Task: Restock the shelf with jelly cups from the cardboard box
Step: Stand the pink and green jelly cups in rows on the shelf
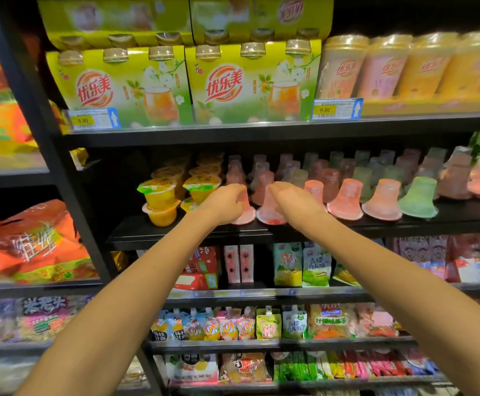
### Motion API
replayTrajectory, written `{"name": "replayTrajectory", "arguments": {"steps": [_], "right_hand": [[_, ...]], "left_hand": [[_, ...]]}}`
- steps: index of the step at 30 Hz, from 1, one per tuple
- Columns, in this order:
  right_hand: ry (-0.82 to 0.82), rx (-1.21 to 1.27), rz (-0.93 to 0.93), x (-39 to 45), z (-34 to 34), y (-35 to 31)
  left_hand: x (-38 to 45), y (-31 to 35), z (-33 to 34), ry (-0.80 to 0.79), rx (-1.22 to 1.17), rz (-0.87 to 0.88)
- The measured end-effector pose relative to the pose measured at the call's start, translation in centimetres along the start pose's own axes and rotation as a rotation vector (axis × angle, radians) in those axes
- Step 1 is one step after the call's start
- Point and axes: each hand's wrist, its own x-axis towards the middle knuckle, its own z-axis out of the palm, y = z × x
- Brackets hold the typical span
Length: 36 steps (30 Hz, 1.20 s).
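At shelf edge [193, 238], left hand [224, 205] and right hand [293, 202] each grip a pink jelly cup [270, 210].

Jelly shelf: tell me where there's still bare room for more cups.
Bare shelf board lies left of the yellow cup stacks, up to the black upright. A thin strip runs along the front edge right of the green cup. From the left hand and right hand rightward, pink cups stand packed.

Two bare forearms, no sleeves in view; left hand [224, 203], right hand [292, 200], no rings or watch
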Motion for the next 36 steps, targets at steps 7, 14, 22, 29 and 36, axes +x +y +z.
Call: {"name": "replayTrajectory", "arguments": {"steps": [7,14,22,29,36], "right_hand": [[0.099,-0.142,-0.142,1.1,1.2,1.6],[0.108,-0.113,-0.169,1.1,1.0,2.0],[0.113,-0.108,-0.186,2.0,-0.5,2.4],[0.144,0.082,-0.239,4.4,0.3,2.0],[0.09,0.198,-0.29,5.5,-0.5,-0.2]], "left_hand": [[0.2,0.5,0.1,-0.006,-0.023,-0.043],[0.1,1.2,0.1,-0.003,-0.022,-0.079],[-1.9,1.3,-1.0,0.123,0.021,-0.042],[-6.6,-1.6,-3.5,0.197,0.009,-0.109],[-10.6,-5.4,-4.1,0.194,0.032,-0.203]]}}
